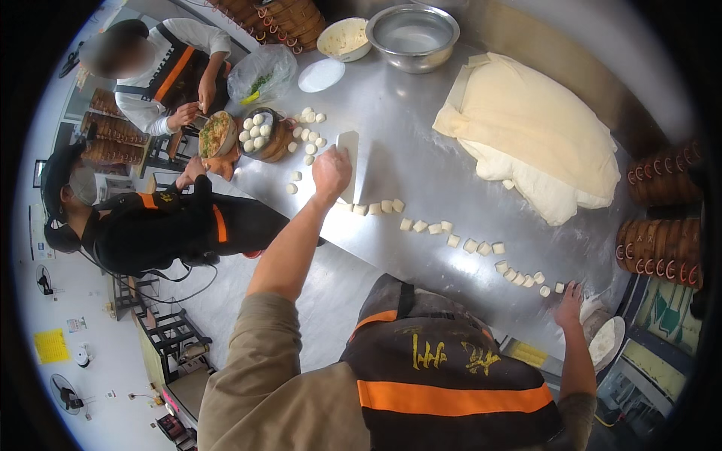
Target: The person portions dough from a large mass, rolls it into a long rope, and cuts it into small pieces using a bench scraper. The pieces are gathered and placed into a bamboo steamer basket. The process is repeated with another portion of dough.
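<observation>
My left hand [331, 172] grips a wide flat-bladed cleaver or scraper [348, 163], its blade down on the steel table at the left end of a row of cut dough pieces [420, 226]. The row runs diagonally towards my right hand [568, 307], whose fingers are spread at its right end beside the last pieces, near scattered flour. More dough pieces [305, 134] lie beyond my left hand. A large dough mass [524, 183], partly covered by a pale cloth [530, 115], rests at the back right.
A metal basin [413, 36], a bowl [345, 40], a white disc [321, 75] and a plastic bag [263, 76] stand at the back. Two co-workers work at left by a filling bowl [219, 135] and a bamboo steamer [269, 138]. A flour bowl [607, 343] and stacked steamers [657, 251] are at right.
</observation>
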The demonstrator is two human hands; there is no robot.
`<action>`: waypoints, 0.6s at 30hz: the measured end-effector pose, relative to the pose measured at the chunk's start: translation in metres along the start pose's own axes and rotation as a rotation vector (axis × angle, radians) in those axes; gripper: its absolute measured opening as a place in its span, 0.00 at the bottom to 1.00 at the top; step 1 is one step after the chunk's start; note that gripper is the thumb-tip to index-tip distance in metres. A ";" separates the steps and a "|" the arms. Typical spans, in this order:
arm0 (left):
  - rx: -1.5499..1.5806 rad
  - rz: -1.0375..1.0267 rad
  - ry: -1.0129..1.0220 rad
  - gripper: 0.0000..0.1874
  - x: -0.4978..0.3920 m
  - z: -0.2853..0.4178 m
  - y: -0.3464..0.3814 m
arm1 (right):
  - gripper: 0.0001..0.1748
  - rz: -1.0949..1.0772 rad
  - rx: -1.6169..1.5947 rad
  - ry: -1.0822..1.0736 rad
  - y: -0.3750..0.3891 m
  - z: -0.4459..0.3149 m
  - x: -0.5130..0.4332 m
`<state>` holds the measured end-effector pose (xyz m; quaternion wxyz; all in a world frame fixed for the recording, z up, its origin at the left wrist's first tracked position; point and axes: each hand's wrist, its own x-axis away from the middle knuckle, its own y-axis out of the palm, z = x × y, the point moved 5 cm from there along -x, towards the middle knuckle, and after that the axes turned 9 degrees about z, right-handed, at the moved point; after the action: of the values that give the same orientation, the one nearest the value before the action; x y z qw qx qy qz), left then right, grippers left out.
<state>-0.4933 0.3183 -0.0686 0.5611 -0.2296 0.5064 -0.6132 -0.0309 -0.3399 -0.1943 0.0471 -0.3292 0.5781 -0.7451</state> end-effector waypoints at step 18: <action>-0.071 -0.076 0.050 0.19 0.014 -0.037 0.001 | 0.75 0.032 -0.017 -0.029 0.007 0.004 0.008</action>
<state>-0.5283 0.3187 -0.0874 0.5161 -0.2529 0.5327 -0.6213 -0.0372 -0.3488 -0.1963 0.0647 -0.3312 0.5889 -0.7344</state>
